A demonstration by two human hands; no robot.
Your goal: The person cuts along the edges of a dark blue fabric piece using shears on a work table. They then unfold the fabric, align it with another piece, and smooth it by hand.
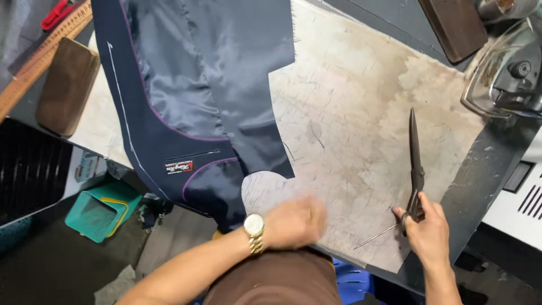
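- Steel scissors [415, 169], long and dark, lie on the worn board [361, 113] near the tabletop's near right edge, blades closed and pointing away from the person; the right hand [428, 231] grips their handles, fingers curled through the loops.
- Thin metal pin or awl [374, 236] lies on the board just left of the right hand.
- Left hand [294, 221], blurred, rests flat at the near edge of the board, palm down, fingers loosely together; whether it holds anything cannot be told. Gold wristwatch [254, 227] on that wrist.
- Navy jacket piece [197, 96], lining side up with purple piping and a small sewn label, spreads over the left half of the board; its lower hem hangs off the near edge, just beside the left hand.
- Brown padded block [66, 85] sits at the left edge, wooden ruler [42, 53] beyond it toward the far left corner.
- Iron [505, 70] stands at the right edge; a dark wooden block [454, 25] lies at the far right corner.
- Teal basket [96, 212] on the floor below the left edge.
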